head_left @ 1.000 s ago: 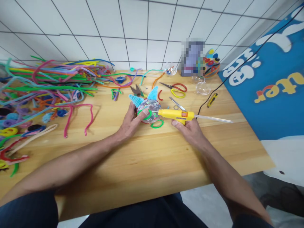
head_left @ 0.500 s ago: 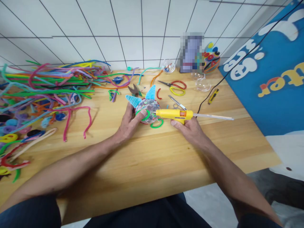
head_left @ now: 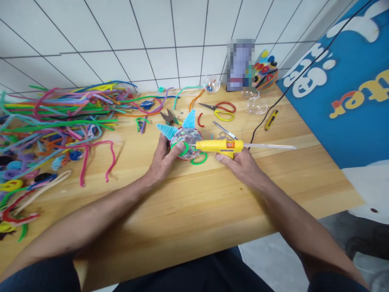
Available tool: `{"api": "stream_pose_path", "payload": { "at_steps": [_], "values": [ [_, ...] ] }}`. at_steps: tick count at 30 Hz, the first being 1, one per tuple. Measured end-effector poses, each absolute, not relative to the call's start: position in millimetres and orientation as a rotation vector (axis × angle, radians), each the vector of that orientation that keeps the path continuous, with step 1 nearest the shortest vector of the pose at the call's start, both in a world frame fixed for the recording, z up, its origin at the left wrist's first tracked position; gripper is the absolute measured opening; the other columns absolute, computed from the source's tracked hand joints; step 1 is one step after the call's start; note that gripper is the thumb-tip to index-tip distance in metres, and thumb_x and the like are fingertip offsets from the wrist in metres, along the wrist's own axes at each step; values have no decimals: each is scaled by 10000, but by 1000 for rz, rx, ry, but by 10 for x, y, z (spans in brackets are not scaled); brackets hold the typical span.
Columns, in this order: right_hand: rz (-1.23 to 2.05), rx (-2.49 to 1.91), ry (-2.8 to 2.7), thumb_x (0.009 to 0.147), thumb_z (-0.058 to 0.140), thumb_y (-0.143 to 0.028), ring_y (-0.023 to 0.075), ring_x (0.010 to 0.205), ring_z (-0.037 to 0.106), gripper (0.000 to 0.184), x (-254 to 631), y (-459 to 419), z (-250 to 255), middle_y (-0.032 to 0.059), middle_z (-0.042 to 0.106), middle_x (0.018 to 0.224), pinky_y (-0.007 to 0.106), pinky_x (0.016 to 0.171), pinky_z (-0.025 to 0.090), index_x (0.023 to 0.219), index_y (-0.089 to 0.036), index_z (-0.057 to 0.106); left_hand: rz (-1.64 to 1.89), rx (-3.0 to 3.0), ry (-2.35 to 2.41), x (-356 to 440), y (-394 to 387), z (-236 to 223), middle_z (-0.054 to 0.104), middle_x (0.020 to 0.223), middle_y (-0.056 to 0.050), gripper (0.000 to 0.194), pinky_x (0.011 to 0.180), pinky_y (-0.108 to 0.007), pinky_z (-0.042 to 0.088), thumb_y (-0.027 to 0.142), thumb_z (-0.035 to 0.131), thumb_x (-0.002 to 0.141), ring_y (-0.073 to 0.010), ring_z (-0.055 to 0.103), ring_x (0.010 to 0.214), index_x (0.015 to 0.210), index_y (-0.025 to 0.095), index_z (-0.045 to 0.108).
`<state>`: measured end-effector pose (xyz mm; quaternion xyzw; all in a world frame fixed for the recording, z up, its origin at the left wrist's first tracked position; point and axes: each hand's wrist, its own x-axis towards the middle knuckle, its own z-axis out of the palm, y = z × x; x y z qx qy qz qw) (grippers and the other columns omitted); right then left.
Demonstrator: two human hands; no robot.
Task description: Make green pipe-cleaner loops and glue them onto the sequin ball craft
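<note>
My left hand (head_left: 164, 156) grips a round, mottled grey craft ball (head_left: 190, 138) from its left side, thumb on top. Two light-blue pipe-cleaner ears (head_left: 190, 119) stand up from the ball's far edge. Under my thumb a green pipe-cleaner ring (head_left: 184, 149) lies against the ball, and a green pipe-cleaner curl (head_left: 199, 159) sits at its near right. My right hand (head_left: 241, 164) is closed around the handle of a yellow hot glue gun (head_left: 219, 146). Its nozzle points left at the ball, close to the green ring; whether it touches is too small to tell. A clear glue stick (head_left: 270, 146) sticks out behind.
Pliers (head_left: 168, 117), scissors (head_left: 221, 110), a white pen-like tool (head_left: 225, 129) and a yellow utility knife (head_left: 271, 120) lie beyond my hands. Pipe cleaners (head_left: 69, 105) pile up on the left. A black cord (head_left: 273, 106) runs up rightward. Clear plastic domes (head_left: 257, 106) stand near the wall.
The whole view has shifted slightly. Both hands keep their holds, and the glue gun stays aimed at the ball with no clear change.
</note>
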<state>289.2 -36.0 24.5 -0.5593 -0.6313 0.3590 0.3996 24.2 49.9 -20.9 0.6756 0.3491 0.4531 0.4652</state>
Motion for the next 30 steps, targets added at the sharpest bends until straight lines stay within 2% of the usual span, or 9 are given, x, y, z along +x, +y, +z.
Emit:
{"api": "stream_pose_path", "payload": {
  "at_steps": [8, 13, 19, 23, 27, 30],
  "values": [
    [879, -1430, -1617, 974, 744, -649, 219, 736, 590, 412, 2909, -366, 229, 8, 669, 769, 365, 716, 534, 848, -257, 737, 1114, 1675, 869, 224, 508, -239, 684, 1393, -90, 555, 1179, -504, 570, 684, 655, 1049, -299, 651, 1307, 1411, 276, 557],
    [865, -1431, -1629, 973, 732, -702, 211, 713, 572, 471, 2920, -361, 277, 1, 651, 738, 355, 688, 500, 813, -259, 715, 1116, 1704, 888, 198, 514, -265, 681, 1335, -76, 496, 1151, -477, 572, 655, 632, 1073, -285, 656, 1255, 1388, 278, 562],
    [882, -1400, -1616, 987, 711, -696, 206, 714, 579, 465, 2886, -358, 268, 1, 660, 756, 352, 685, 480, 844, -255, 732, 1107, 1727, 880, 201, 499, -198, 684, 1362, -92, 540, 1164, -494, 569, 677, 624, 1070, -295, 648, 1271, 1416, 267, 568],
    [885, -1431, -1640, 982, 712, -715, 197, 668, 523, 487, 2889, -368, 290, -7, 587, 695, 346, 653, 443, 806, -261, 717, 1113, 1724, 898, 199, 500, -202, 681, 1385, -96, 569, 1185, -517, 560, 702, 630, 1055, -309, 645, 1300, 1426, 276, 561],
    [878, -1442, -1645, 972, 709, -752, 177, 625, 457, 566, 2886, -364, 296, -17, 500, 630, 334, 610, 416, 701, -261, 632, 1107, 1758, 866, 191, 505, -215, 681, 1374, -98, 531, 1210, -526, 550, 678, 602, 1081, -317, 638, 1341, 1430, 283, 540],
    [860, -1402, -1648, 998, 680, -734, 177, 642, 477, 556, 2875, -349, 280, -21, 510, 642, 331, 632, 434, 715, -259, 624, 1107, 1756, 853, 186, 506, -219, 682, 1372, -95, 518, 1225, -524, 543, 656, 602, 1091, -314, 634, 1359, 1440, 280, 531]
  ]
}}
